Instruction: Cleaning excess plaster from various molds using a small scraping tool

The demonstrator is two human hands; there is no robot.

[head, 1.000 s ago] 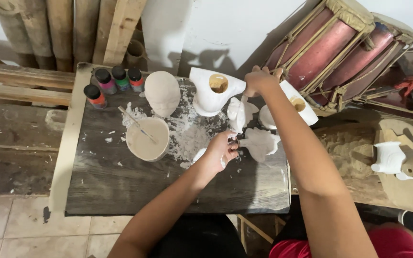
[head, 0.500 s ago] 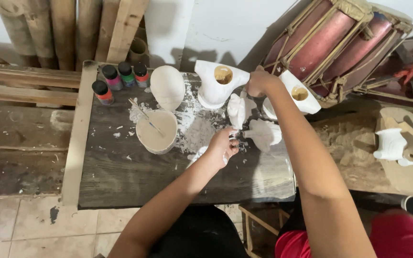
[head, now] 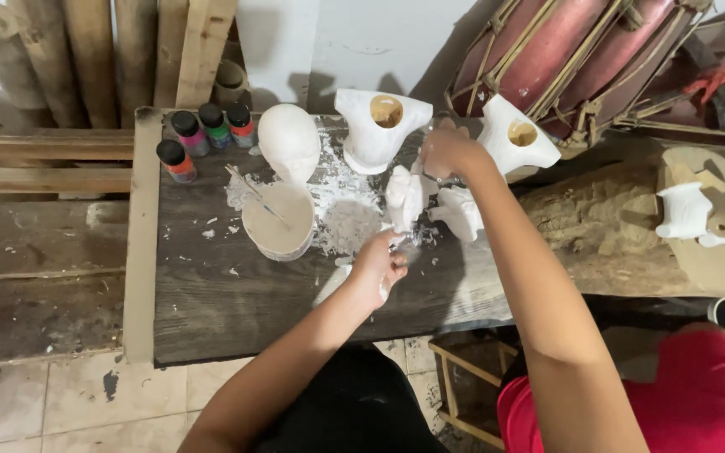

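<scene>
A small white plaster figure (head: pixel 403 197) stands on the dark wooden table (head: pixel 211 302), amid white dust and chips. My right hand (head: pixel 445 153) reaches over from the right and closes on the figure's top. My left hand (head: pixel 379 267) is at the figure's base, fingers closed around a white elongated piece (head: pixel 331 287) that points back toward me. A second white plaster lump (head: pixel 461 214) lies just right of the figure.
Behind stand two hollow white torsos (head: pixel 377 126) (head: pixel 518 138), a white head form (head: pixel 289 138), a bowl with a stick (head: pixel 279 222) and several paint bottles (head: pixel 203 134). Drums (head: pixel 564 59) lean at back right, bamboo poles (head: pixel 44 50) at back left. A wooden stool (head: pixel 463 386) sits below.
The view has shifted a little. Both hands stay at the small white figure, with the left hand slightly lower at its base. The grips look the same.
</scene>
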